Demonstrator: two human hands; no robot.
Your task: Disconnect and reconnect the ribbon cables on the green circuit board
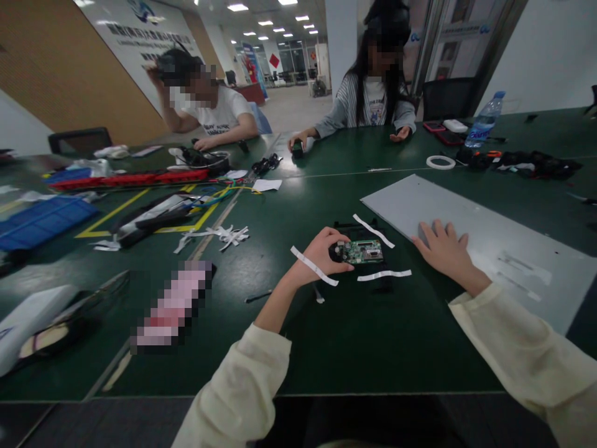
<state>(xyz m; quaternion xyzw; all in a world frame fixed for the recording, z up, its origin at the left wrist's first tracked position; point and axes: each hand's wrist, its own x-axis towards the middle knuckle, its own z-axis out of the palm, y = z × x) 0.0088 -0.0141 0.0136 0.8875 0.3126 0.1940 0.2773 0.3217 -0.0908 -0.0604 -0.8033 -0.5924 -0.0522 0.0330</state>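
My left hand (pixel 326 254) grips the left end of a green circuit board (pixel 365 251), thumb below and fingers above it. A white tape strip (pixel 314 267) lies across the back of that hand and wrist. Another tape strip (pixel 373 230) slants above the board, and a third strip (pixel 385 275) runs along below it. Dark parts under and behind the board are hard to make out. My right hand (pixel 443 249) rests flat with spread fingers on a pale grey panel (pixel 494 230), near its left edge.
A phone (pixel 175 305) and crumpled tape scraps (pixel 228 236) lie to the left. Farther left are a blue bin (pixel 46 221) and several cables and tools. A tape roll (pixel 440 162) and a water bottle (pixel 485 119) stand at the back right. Two people sit across the green table (pixel 326 348).
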